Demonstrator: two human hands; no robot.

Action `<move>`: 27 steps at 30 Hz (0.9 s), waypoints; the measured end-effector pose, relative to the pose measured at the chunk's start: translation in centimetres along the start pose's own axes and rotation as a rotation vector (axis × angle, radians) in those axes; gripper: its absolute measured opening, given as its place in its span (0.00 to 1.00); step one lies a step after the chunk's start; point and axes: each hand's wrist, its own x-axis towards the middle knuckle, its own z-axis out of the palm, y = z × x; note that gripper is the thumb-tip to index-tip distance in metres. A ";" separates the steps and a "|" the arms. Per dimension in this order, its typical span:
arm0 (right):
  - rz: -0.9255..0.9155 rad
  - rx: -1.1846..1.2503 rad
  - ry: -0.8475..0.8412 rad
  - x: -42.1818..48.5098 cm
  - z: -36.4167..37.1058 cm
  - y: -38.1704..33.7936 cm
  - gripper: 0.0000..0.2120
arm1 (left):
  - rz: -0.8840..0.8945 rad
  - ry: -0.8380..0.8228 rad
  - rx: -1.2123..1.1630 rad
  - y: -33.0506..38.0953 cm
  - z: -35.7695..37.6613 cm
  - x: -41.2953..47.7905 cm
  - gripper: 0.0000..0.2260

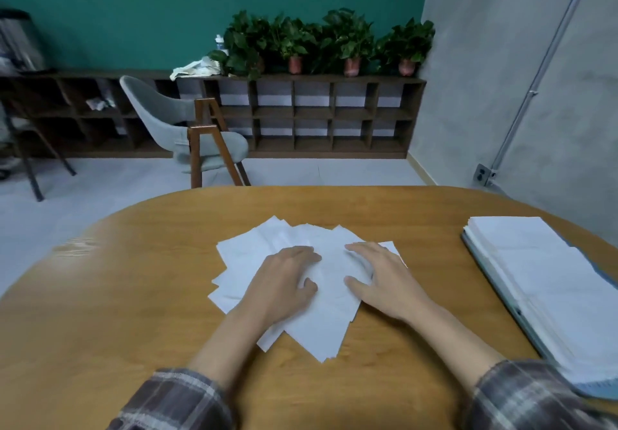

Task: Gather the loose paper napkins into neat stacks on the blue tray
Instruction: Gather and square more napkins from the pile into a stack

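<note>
Head view: the blue tray (493, 277) at the table's right side is cut off by the frame, and only its rim shows around the stacked napkins (541, 279) covering it. The loose napkins (247, 255) lie fanned in an overlapping heap at the centre of the wooden table (133, 295), well apart from the tray; the sheets under the hands cannot be counted. Left hand (284, 279) and right hand (381, 282) rest palm-down side by side on the heap, fingers extended, grasping nothing. Plaid sleeves (174, 399) are cropped below.
</note>
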 end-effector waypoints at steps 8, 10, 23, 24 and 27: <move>0.079 0.154 0.256 0.6 2.7 0.7 0.20 | -0.004 0.173 0.011 -0.9 1.7 0.1 0.18; 0.073 0.224 0.253 0.5 2.8 0.5 0.21 | -0.003 0.176 0.022 -0.9 1.5 0.1 0.18; -0.133 0.909 0.062 -0.7 0.4 -0.5 0.30 | -0.029 0.214 -0.755 0.8 -1.1 -0.3 0.28; -0.133 0.925 0.068 -0.7 0.2 -0.5 0.31 | -0.038 0.193 -0.839 0.9 -1.3 -0.3 0.26; -0.100 0.984 0.153 -0.8 -0.3 -0.6 0.32 | -0.078 0.284 -0.975 1.8 -1.3 -0.3 0.20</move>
